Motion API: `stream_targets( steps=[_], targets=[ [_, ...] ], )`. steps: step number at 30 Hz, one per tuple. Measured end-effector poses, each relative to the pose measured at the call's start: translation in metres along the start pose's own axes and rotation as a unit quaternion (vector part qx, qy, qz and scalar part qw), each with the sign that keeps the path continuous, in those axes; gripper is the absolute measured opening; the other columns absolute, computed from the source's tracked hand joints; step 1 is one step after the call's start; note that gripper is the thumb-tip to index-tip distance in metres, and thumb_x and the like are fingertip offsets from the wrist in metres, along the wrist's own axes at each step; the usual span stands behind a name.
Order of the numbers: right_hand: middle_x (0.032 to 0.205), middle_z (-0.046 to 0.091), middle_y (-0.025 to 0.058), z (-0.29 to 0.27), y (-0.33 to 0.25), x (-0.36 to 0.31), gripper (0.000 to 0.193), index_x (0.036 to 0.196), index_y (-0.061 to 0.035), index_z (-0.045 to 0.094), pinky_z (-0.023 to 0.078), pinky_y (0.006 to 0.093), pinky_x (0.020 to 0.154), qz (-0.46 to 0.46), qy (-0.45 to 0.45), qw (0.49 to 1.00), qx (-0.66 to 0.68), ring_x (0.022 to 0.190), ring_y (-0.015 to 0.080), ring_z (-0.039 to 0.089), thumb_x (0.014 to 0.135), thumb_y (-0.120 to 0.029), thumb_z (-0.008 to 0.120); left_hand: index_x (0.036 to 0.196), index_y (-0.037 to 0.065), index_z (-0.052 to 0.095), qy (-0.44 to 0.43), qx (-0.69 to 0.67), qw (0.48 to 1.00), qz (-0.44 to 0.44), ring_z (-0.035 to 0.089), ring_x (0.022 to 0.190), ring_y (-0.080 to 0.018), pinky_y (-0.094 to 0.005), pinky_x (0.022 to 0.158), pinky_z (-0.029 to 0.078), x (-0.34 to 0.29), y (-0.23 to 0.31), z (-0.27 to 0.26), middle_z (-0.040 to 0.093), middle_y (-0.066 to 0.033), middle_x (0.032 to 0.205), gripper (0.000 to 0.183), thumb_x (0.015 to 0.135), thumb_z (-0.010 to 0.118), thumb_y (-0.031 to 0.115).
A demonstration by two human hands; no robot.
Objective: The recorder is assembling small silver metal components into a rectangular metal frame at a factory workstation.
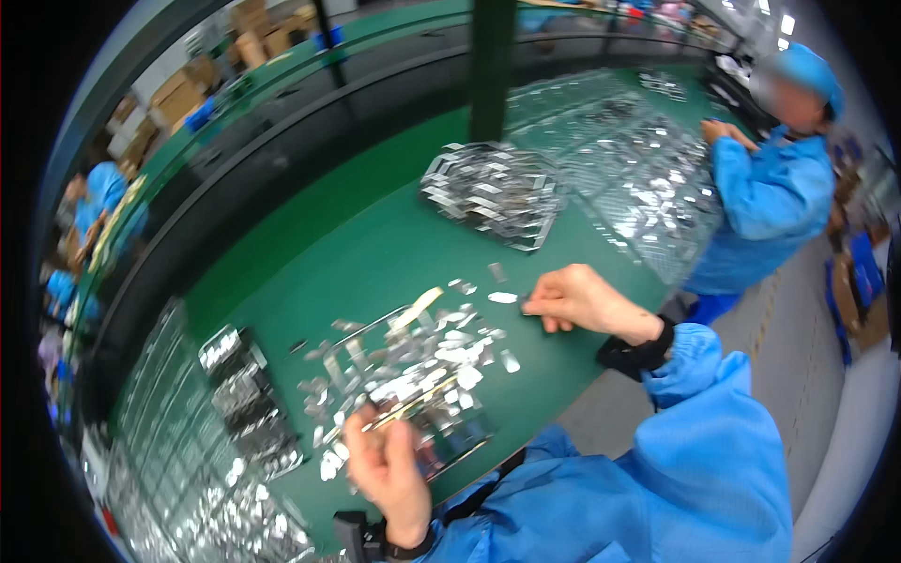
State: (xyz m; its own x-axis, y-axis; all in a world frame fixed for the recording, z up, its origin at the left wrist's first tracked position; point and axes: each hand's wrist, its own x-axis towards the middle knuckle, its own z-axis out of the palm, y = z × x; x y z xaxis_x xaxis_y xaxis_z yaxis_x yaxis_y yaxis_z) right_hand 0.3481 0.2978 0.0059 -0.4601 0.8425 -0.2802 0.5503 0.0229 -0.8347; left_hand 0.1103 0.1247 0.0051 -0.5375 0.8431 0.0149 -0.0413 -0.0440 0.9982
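Above the green tabletop point(375, 249), my right hand point(582, 300) is closed in a pinch on a small dark piece point(527, 307), mostly covered by the fingertips. A small white, flat part point(502, 297) lies just left of those fingertips. My left hand point(385, 474) is curled at the near edge of a spread of small shiny metal pieces point(413, 366). Its thumb and fingers close around something dark and blurred that I cannot make out. A long, thin gold-edged strip point(422, 402) runs from beside those fingers. A pale yellowish strip point(416, 308) lies at the pile's far side.
A heap of silvery parts point(493, 192) stands farther back. To the left is a row of dark trays with shiny parts point(246, 399), beside clear sheeting with loose pieces point(235, 511). A co-worker in blue point(770, 178) works at the right, by more spread parts point(648, 178).
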Motion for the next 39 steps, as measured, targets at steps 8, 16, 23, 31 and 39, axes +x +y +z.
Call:
stream_targets(
  steps=[8, 16, 23, 31, 39],
  targets=[
    [0.056, 0.061, 0.0046, 0.024, -0.016, 0.014, 0.022, 0.08, 0.0004, 0.063, 0.041, 0.0248, 0.044, -0.059, -0.079, 0.99, -0.102, 0.047, 0.0097, 0.054, 0.089, -0.019, 0.062, 0.113, -0.001, 0.046, -0.075, -0.099, 0.986, -0.107, 0.055, 0.059, -0.0059, -0.018, 0.046, 0.043, 0.006, 0.002, 0.001, 0.06, -0.0046, 0.077, 0.023, 0.092, 0.052, 0.005],
    [0.055, 0.058, 0.0074, 0.067, -0.071, -0.035, 0.008, 0.083, -0.0044, 0.061, 0.043, 0.0292, 0.042, -0.226, 0.143, 0.959, -0.09, 0.046, 0.0175, 0.059, 0.084, -0.011, 0.066, 0.112, 0.001, 0.047, -0.136, -0.06, 0.982, -0.116, 0.058, 0.074, -0.0056, -0.0207, 0.062, 0.049, 0.005, -0.015, 0.005, 0.063, -0.0032, 0.088, 0.021, 0.092, 0.053, 0.004],
    [0.054, 0.056, 0.0003, 0.099, -0.085, -0.028, 0.023, 0.099, -0.0014, 0.063, 0.043, 0.0273, 0.041, -0.45, 0.16, 0.832, -0.281, 0.044, 0.013, 0.057, 0.079, -0.01, 0.068, 0.106, 0.0, 0.048, -0.141, 0.0, 0.986, -0.087, 0.058, 0.065, -0.0057, -0.0179, 0.056, 0.046, 0.008, -0.018, 0.005, 0.064, -0.0054, 0.078, 0.016, 0.091, 0.054, 0.001],
    [0.052, 0.05, -0.0004, 0.106, -0.085, -0.028, 0.035, 0.107, 0.0033, 0.061, 0.041, 0.0274, 0.04, -0.456, 0.118, 0.793, -0.387, 0.043, 0.0122, 0.053, 0.074, -0.008, 0.065, 0.094, 0.001, 0.053, -0.096, 0.085, 0.991, -0.036, 0.056, 0.053, -0.0044, -0.0207, 0.047, 0.041, 0.008, -0.011, 0.003, 0.064, -0.0037, 0.063, 0.012, 0.086, 0.06, 0.005],
    [0.052, 0.05, 0.0014, 0.098, -0.09, -0.028, 0.035, 0.108, 0.0042, 0.055, 0.042, 0.0303, 0.041, -0.428, 0.017, 0.84, -0.332, 0.045, 0.0158, 0.055, 0.075, -0.007, 0.061, 0.088, 0.002, 0.053, -0.071, 0.143, 0.987, 0.019, 0.056, 0.044, -0.0182, -0.0312, 0.045, 0.043, 0.001, -0.014, 0.002, 0.055, -0.008, 0.053, 0.015, 0.08, 0.064, 0.008]
  ],
)
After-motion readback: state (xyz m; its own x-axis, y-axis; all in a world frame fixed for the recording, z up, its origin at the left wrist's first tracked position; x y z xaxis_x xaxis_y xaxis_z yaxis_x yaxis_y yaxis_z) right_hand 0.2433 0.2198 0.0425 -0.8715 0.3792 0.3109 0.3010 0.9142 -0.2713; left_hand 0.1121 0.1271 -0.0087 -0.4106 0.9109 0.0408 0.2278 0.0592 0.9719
